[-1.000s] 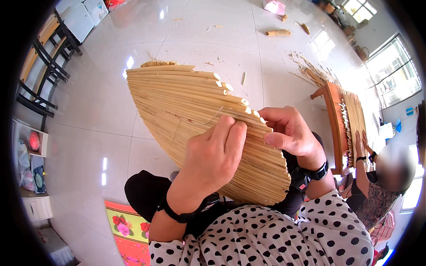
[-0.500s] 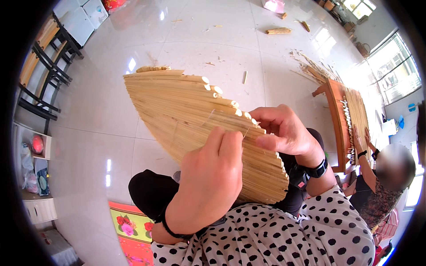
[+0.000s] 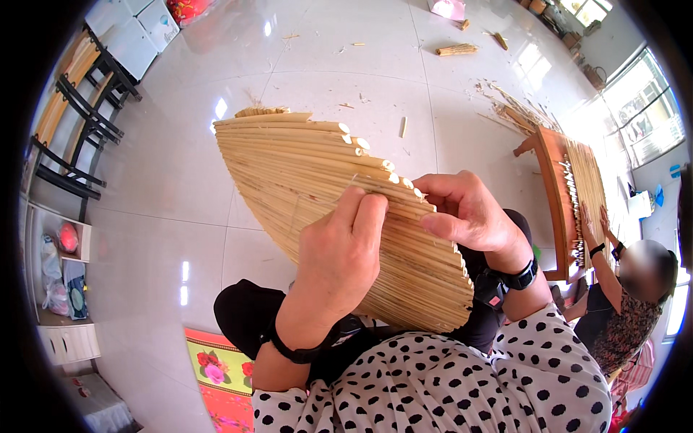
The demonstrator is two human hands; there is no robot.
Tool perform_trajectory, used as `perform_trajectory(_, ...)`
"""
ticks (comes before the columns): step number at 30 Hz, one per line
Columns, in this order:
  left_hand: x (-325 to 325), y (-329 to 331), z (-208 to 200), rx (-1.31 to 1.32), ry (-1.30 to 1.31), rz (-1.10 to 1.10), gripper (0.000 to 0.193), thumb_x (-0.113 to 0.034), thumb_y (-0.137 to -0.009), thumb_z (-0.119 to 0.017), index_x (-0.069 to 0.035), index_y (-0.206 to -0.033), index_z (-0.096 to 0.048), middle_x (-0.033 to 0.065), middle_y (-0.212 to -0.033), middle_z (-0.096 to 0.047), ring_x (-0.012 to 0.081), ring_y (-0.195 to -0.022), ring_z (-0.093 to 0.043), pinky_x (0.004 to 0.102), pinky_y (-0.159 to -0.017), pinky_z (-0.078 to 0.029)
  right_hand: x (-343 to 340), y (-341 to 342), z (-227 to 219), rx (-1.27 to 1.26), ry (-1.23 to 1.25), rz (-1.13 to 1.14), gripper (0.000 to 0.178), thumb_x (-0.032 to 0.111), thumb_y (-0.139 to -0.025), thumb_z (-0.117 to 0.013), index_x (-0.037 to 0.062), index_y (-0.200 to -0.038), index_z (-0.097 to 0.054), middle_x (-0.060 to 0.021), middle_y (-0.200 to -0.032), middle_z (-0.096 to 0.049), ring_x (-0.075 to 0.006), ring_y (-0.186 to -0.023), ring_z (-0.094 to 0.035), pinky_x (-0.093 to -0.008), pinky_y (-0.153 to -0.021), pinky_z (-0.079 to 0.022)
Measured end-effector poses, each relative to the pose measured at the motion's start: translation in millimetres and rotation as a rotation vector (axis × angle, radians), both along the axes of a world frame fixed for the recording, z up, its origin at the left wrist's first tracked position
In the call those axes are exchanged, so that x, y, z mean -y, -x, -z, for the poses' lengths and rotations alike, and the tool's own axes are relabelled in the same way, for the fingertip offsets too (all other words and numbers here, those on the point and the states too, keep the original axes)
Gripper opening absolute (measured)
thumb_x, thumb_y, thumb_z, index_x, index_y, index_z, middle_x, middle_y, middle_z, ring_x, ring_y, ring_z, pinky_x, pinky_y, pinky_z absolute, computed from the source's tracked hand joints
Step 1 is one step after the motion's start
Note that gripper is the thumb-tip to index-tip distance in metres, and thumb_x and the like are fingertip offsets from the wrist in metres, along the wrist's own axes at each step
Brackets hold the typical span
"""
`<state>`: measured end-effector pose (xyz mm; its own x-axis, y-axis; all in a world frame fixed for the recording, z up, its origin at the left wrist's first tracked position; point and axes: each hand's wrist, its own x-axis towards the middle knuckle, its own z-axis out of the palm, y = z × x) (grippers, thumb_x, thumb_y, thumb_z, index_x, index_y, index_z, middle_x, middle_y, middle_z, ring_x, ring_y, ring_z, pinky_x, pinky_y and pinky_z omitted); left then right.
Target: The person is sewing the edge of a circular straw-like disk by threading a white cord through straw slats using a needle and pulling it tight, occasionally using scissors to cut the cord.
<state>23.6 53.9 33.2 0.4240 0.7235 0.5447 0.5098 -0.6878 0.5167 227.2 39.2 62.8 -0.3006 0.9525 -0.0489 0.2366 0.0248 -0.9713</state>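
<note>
A fan-shaped panel of tightly packed straw-coloured stalks (image 3: 310, 162) lies slanted across my lap, narrow at the far left and wide at the near right. Its stepped far-right edge shows round cut ends. My right hand (image 3: 469, 213) grips that edge between thumb and fingers. Just left of it, my left hand (image 3: 339, 249) is closed in a pinch over the panel's face. A thin pale thread (image 3: 355, 178) shows by its fingertips; the pinched part is hidden.
At right, a person (image 3: 613, 310) presses both hands on a stalk mat (image 3: 586, 187) on a wooden table (image 3: 552, 206). Loose stalks (image 3: 520, 112) and a small bundle (image 3: 457, 50) lie on the tiled floor. Chairs (image 3: 83, 119) stand left; a floral mat (image 3: 216, 372) lies near my knee.
My left hand has drawn slightly left and up, away from the right hand. The right hand keeps its hold on the panel's edge. The view has shifted a little.
</note>
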Motion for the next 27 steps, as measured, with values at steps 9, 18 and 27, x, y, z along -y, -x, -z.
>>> perform_trajectory(9, 4, -3, -2, 0.059, -0.038, -0.007, 0.021, 0.004, -0.078, -0.068, -0.005, -0.091, -0.053, 0.0072, -0.079, -0.056, 0.0267, -0.059, -0.059, 0.0350, -0.048, -0.046, -1, -1, 4, -0.008, 0.001, -0.004, 0.033, 0.014, -0.084, -0.067, -0.0047, -0.111, -0.063, 0.0018, -0.069, -0.059, -0.0018, -0.062, -0.045, -0.0200, -0.052, -0.037)
perform_trajectory(18, -2, 1, 3, 0.151, -0.082, 0.110, 0.014, -0.002, -0.082, -0.065, -0.005, -0.090, -0.054, 0.0046, -0.078, -0.052, 0.0207, -0.053, -0.056, 0.0317, -0.043, -0.043, 2, 5, -10, 0.070, 0.030, -0.022, 0.032, 0.011, -0.082, -0.066, -0.0053, -0.110, -0.063, 0.0011, -0.070, -0.060, -0.0015, -0.062, -0.046, -0.0194, -0.053, -0.038)
perform_trajectory(27, 2, 26, -12, 0.089, 0.147, 0.386, 0.018, 0.001, -0.077, -0.069, -0.005, -0.087, -0.055, 0.0066, -0.073, -0.054, 0.0238, -0.057, -0.054, 0.0318, -0.050, -0.043, 2, 4, -6, 0.056, 0.033, -0.002, 0.031, 0.011, -0.082, -0.065, -0.0063, -0.108, -0.064, 0.0005, -0.070, -0.060, -0.0025, -0.064, -0.048, -0.0203, -0.054, -0.039)
